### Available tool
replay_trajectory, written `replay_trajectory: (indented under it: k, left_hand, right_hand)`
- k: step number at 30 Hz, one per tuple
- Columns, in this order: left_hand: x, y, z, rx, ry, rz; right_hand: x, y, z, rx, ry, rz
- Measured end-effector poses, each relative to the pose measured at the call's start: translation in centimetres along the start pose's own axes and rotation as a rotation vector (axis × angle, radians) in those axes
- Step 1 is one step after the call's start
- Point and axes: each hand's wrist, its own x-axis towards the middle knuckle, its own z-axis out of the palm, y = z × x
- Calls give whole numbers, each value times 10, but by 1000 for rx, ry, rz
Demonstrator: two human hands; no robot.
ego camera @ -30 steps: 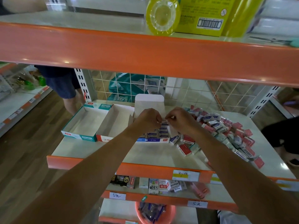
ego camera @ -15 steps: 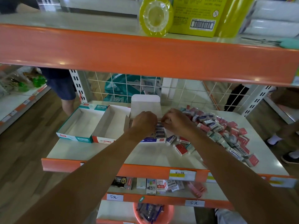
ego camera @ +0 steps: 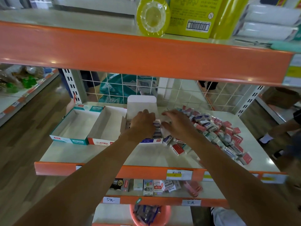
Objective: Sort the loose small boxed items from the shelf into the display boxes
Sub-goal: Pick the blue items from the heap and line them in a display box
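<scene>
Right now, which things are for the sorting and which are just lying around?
For the job: left hand, right hand, loose small boxes, blue display box, red display box, teal display box.
Lying about: yellow tape roll, yellow carton, pink bucket.

Orange-edged shelf (ego camera: 146, 172) carries red, blue and white small boxes (ego camera: 216, 128) beside teal-trimmed display box (ego camera: 68, 139).

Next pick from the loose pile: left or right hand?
Right. The right hand sits next to the loose boxes, which lie on its side of the shelf. The left hand is over the blue display box, and would have to cross the right arm.
</scene>
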Motion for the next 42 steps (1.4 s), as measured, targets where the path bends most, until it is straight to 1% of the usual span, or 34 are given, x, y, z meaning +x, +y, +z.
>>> replay_trajectory:
  k: [4, 7, 15, 19, 23, 27, 31, 34, 38, 42]
  left_hand:
    - [1, 17, -3, 84, 76, 81]
    - [3, 37, -9, 127, 98, 130]
    - [-8, 92, -5, 116, 74, 259]
    - [-15, 105, 4, 110, 32, 287]
    - [-22, 125, 7, 110, -40, 340]
    - [-30, 144, 14, 87, -22, 433]
    - [-40, 160, 20, 68, 21, 498]
    - [-46, 168, 24, -16, 64, 539]
    - [-48, 181, 28, -9, 63, 549]
    - [-41, 193, 33, -12, 27, 565]
  right_hand:
    - [-13, 14, -10, -120, 75, 23]
    - [-24, 25, -19, -161, 123, 61]
    - [-71, 65, -37, -250, 89, 235]
    - [-95, 79, -44, -219, 83, 288]
    - [-120, 87, -45, -198, 176, 288]
    - [-140, 96, -50, -178, 153, 332]
    - [-164, 105, -55, -152, 241, 341]
    - [-177, 111, -57, -146, 309, 343]
    - [-188, 117, -55, -145, 310, 342]
    - [-192, 122, -53, -174, 246, 380]
